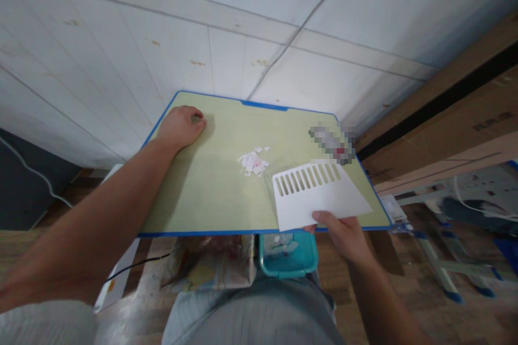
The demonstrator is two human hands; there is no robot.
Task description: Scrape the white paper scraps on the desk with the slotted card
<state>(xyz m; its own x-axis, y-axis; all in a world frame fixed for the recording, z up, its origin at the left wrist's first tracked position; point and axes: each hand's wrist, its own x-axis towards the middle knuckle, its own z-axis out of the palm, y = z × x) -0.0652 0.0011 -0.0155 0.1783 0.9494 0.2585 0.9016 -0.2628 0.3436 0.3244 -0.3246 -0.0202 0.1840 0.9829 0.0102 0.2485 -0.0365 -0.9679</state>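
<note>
A pale-topped table (210, 199) with blue edging, seen from above, read as a clock face. Near its centre lies a loose heap of paper scraps (253, 163), perhaps kept together so none stray. At four o'clock, a white card (324, 202) with a row of slots points those slots towards twelve. The right hand (342, 234) pinches its near edge, thumb above and fingers beneath, a hold that seems to leave the slots uncovered. At ten o'clock, the left hand (181, 126) rests loosely curled on the tabletop, probably for support; whether it holds anything cannot be told. A blurred-out object (329, 143) sits at two o'clock, beyond the card. Below the near edge, just past six towards five, is a teal bin (289, 274).
</note>
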